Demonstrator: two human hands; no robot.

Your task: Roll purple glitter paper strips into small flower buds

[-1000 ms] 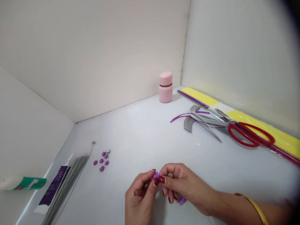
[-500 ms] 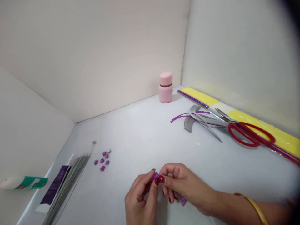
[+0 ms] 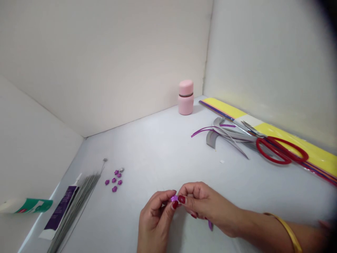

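Note:
Between my left hand's (image 3: 157, 218) thumb and index finger sits the folded end of a glittery purple paper strip (image 3: 174, 199). My right hand (image 3: 199, 203) pinches the same small piece from the other side, thumb against index finger. A loose tail of the strip (image 3: 210, 225) shows below my right palm; the length in between is hidden behind the fingers. To the left on the table lie several small purple paper stars (image 3: 114, 180), with a silver star (image 3: 121, 169) beside them.
At the left are thin wires (image 3: 76, 207), a purple-and-white glue tube (image 3: 60, 209) and a green-and-white tube (image 3: 34, 206). A pink flask (image 3: 185, 97) stands at the back. Red-handled scissors (image 3: 281, 150), silver and purple strips (image 3: 223, 133) and yellow packed paper (image 3: 286, 135) lie right.
The folded purple piece has turned slightly between my fingers. The strip's tail has swung a little to the right, and my right hand's lower fingers have curled in.

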